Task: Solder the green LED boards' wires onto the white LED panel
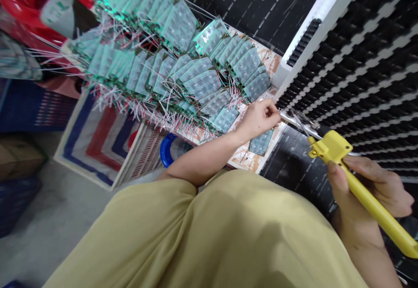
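Observation:
My right hand [369, 192] grips the yellow handle of a tool [359, 188] whose yellow head sits by a metal rod [295, 122] at the edge of a black ridged panel [359, 57]. My left hand [259, 118] reaches across with fingertips pinched at the end of that metal rod, close to thin wires. One small green circuit board [260, 142] lies just under my left wrist on the patterned table top [243, 157].
A big heap of green circuit boards [183, 61] with white and red wire leads covers the table. A red plastic tub [22, 5] stands far left, a striped board [101, 144] leans below, beside a blue round item [166, 148]. My lap in khaki cloth fills the foreground.

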A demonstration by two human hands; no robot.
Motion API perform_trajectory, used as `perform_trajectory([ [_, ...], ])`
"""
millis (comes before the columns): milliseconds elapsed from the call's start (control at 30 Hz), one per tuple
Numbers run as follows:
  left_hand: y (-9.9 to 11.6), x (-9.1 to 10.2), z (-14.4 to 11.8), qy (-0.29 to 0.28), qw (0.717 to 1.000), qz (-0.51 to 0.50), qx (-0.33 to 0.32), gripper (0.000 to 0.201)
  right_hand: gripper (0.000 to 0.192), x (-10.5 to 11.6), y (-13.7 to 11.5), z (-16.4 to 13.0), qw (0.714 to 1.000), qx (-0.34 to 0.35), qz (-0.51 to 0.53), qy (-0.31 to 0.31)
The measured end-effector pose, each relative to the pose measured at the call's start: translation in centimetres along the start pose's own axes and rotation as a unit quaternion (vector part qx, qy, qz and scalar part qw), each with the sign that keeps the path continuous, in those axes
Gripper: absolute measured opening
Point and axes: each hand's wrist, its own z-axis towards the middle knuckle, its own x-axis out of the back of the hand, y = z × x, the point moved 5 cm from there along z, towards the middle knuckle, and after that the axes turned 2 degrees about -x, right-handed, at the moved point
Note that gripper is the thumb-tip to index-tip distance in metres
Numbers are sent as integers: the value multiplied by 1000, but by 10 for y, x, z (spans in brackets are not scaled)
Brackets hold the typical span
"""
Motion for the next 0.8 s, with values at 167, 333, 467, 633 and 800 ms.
perform_trajectory([
  [167, 0, 0, 0, -1, 1000, 24, -3, 5, 61, 2, 3, 0, 1000, -18, -23, 2],
  [333, -2, 0, 0, -5, 1000, 18, -10, 4, 66, 2, 3, 2, 999, -42, -5, 1],
  [467, -3, 0, -1, -10, 1000, 0, -5, 4, 65, 2, 1, 1, 1000, -24, -12, 0],
  [633, -3, 0, -6, -32, 994, -81, 71, 7, 66, 3, 2, -2, 999, -42, 16, -7],
  [800, 0, 2, -8, -29, 990, -85, 109, 11, 49, 3, -2, -5, 1000, -5, -15, 6],
])
